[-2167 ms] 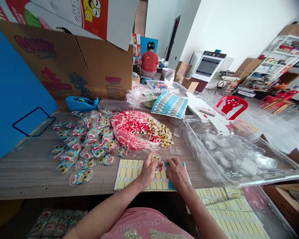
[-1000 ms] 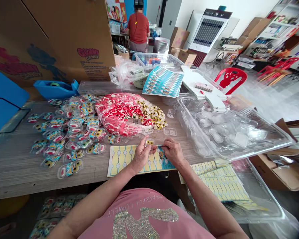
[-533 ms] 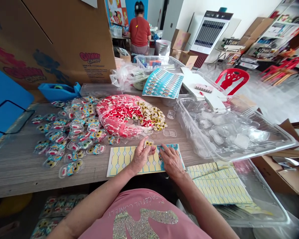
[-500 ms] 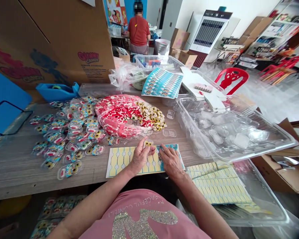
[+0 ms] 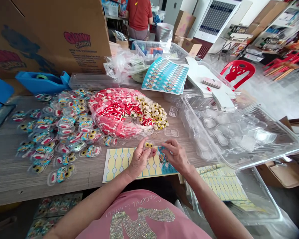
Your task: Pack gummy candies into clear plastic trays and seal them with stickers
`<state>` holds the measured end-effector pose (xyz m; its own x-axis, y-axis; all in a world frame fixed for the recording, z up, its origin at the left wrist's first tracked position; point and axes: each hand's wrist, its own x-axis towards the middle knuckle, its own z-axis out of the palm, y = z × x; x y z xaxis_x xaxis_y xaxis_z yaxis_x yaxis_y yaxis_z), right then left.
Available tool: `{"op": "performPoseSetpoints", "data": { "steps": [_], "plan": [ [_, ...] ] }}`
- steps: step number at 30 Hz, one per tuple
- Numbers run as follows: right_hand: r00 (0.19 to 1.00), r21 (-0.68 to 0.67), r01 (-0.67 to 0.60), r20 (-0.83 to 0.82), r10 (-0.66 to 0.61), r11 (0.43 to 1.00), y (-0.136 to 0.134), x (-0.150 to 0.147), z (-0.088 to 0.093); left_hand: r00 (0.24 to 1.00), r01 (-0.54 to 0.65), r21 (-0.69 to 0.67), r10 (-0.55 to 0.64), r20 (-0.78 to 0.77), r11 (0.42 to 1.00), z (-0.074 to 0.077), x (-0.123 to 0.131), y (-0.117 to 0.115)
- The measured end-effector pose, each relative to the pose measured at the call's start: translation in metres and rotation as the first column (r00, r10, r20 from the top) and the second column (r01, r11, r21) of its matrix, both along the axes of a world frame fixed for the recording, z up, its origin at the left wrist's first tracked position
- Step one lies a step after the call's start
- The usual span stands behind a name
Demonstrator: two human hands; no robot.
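Note:
My left hand is closed around a small clear plastic tray with yellow-and-black eye candies in it. It is held over the yellow backing of a label sheet on the table edge. My right hand is above the sheet's right end, where blue printed labels show. Its thumb and forefinger are pinched together; what they hold, if anything, is too small to make out. Beyond my hands lies a clear bag of red-and-white candies, with loose eye candies at its right.
Labelled candy packs are heaped at left, by a blue tape dispenser. A large clear bin of empty plastic trays stands at right. Blue label sheets lie at the back. Yellow backing sheets are below right. A person in red is behind.
My right hand has risen off the label sheet and its fingers have drawn together. My left hand still holds the small tray. The camera view has tilted down and moved nearer.

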<state>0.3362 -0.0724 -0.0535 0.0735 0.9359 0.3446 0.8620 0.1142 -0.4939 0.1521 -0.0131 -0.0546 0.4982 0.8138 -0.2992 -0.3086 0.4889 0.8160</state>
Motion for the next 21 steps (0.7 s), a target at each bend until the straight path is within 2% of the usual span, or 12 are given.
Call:
{"op": "performPoseSetpoints", "data": {
  "steps": [3, 5, 10, 13, 15, 17, 21],
  "plan": [
    [0.983, -0.113, -0.077, 0.16, 0.095, 0.991, 0.02, 0.002, 0.004, 1.0, -0.008, -0.004, 0.008, -0.006, 1.0, -0.001, 0.001, 0.001],
    [0.968, -0.149, -0.111, 0.206, 0.141, 0.983, 0.024, 0.0, 0.003, 1.0, -0.003, -0.016, 0.003, -0.005, 1.0, -0.001, 0.001, 0.002],
    [0.962, -0.107, -0.124, 0.229, 0.146, 0.986, 0.009, -0.004, -0.01, 1.0, -0.011, -0.041, 0.012, 0.011, 0.999, 0.002, 0.002, 0.002],
    [0.984, -0.094, -0.095, 0.144, 0.108, 0.991, 0.002, -0.003, -0.014, 1.0, -0.011, -0.031, 0.011, 0.0, 0.999, 0.003, 0.001, 0.001],
    [0.999, -0.124, -0.025, 0.036, 0.03, 0.992, 0.003, -0.001, -0.01, 1.0, -0.003, -0.015, 0.003, -0.01, 1.0, 0.002, 0.001, 0.0],
    [1.0, -0.218, 0.007, -0.028, -0.013, 0.976, 0.01, 0.001, -0.002, 1.0, 0.003, 0.009, -0.003, -0.023, 1.0, 0.0, 0.001, 0.0],
    [0.993, -0.435, -0.008, 0.105, 0.06, 0.9, 0.032, 0.002, 0.019, 0.999, 0.001, 0.061, 0.002, -0.047, 0.998, -0.005, 0.002, -0.001]
  ]
}}
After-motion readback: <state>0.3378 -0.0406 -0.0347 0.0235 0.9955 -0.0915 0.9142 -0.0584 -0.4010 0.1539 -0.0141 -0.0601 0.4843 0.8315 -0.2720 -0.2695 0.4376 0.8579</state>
